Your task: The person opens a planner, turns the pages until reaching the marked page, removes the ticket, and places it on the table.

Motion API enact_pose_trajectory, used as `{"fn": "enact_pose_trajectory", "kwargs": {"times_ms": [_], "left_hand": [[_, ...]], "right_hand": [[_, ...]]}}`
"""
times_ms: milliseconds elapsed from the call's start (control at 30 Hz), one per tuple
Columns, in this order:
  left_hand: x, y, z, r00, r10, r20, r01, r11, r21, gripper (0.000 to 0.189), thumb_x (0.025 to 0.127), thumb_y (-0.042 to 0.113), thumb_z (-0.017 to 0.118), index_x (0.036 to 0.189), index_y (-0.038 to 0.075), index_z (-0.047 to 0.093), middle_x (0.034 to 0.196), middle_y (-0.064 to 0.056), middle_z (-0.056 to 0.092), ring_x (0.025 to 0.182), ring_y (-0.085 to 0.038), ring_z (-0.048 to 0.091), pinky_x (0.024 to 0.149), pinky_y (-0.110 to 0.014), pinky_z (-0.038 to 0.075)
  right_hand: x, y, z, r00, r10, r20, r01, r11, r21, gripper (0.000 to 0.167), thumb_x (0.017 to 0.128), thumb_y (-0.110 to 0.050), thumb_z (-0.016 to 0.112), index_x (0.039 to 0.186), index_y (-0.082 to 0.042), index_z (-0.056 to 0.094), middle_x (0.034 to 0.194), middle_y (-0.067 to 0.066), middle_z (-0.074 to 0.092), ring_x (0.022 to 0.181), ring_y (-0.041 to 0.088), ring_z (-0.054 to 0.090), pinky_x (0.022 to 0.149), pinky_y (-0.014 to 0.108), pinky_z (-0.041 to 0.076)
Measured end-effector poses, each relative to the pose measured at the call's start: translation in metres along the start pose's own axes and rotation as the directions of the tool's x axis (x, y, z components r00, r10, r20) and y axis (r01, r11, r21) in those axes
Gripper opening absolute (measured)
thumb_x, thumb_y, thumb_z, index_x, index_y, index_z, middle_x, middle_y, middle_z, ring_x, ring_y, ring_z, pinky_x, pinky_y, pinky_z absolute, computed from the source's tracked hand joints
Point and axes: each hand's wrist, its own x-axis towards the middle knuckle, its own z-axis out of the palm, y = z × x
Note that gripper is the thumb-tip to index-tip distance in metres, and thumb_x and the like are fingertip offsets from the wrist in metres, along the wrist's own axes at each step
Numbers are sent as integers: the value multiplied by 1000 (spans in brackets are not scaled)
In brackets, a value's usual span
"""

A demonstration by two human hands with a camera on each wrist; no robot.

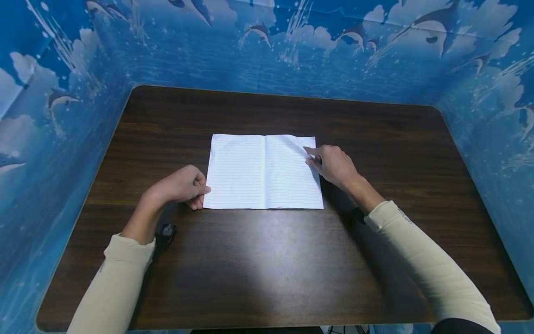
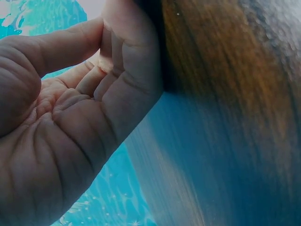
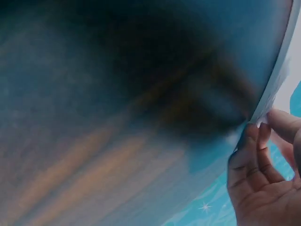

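An open notebook (image 1: 235, 171) with white lined pages lies in the middle of the dark wooden table. At its lower left edge my left hand (image 1: 183, 184) pinches the pages, thumb on top and the other fingers curled at the side. The left wrist view shows that hand's palm and bent fingers (image 2: 84, 77). My right hand (image 1: 335, 164) grips the right page near its upper outer edge, which bends slightly there. In the right wrist view, thumb and fingertips meet at the notebook's edge (image 3: 277, 70). The notebook's cover is hidden underneath in the head view.
Wood-grain tabletop (image 1: 267, 264) surrounds the notebook, with rounded corners and a glare patch in front. Blue dolphin-print sheeting (image 1: 267, 60) encloses the back and sides. A small black device (image 1: 167, 232) sits by the left wrist. Dark cables (image 1: 333, 330) show below the front edge.
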Motion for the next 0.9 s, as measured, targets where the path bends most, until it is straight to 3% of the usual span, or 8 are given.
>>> {"fn": "enact_pose_trajectory", "kwargs": {"times_ms": [133,233,400,533,667,900], "left_hand": [[0,-1,0,1000,-2,0,2,1000,0,23,108,9,62,91,-3,69,74,-9,72,62,-15,70,65,-28,61],[0,0,0,1000,3,2,-3,1000,0,23,109,9,62,91,-3,69,74,-10,72,62,-15,69,64,-28,60],[-1,0,0,1000,1,1,-1,1000,-5,23,109,10,62,91,-4,68,75,-10,72,63,-15,69,64,-28,60],[-1,1,1,1000,4,0,-4,1000,-8,22,109,9,62,93,-4,68,74,-10,72,63,-15,69,64,-28,60],[0,1,1,1000,11,0,-11,1000,-11,21,109,8,61,93,-4,68,74,-10,72,62,-15,69,64,-28,61],[-2,-1,0,1000,-8,0,8,1000,-3,20,108,8,63,92,-4,67,74,-10,73,63,-15,70,66,-28,62]], "right_hand": [[-2,5,-5,999,0,-41,5,993,121,63,104,-22,74,161,-12,49,102,16,69,85,27,61,68,35,49],[-1,7,-12,995,61,-76,-40,967,253,64,103,-24,75,158,-2,50,104,18,69,90,28,62,73,34,50],[1,6,-23,985,162,-63,-121,898,423,40,103,-29,75,130,0,70,96,15,69,82,25,63,70,29,51],[2,2,-31,981,189,-36,-143,844,517,31,105,-33,72,111,-3,74,86,9,68,77,23,62,74,35,56],[2,-5,-38,983,179,-35,-125,801,585,31,106,-34,71,106,-3,74,75,3,67,71,19,61,75,38,58],[5,-27,-48,986,163,-33,-98,732,675,29,105,-29,72,106,-1,73,75,1,67,69,18,61,65,25,55]]}}
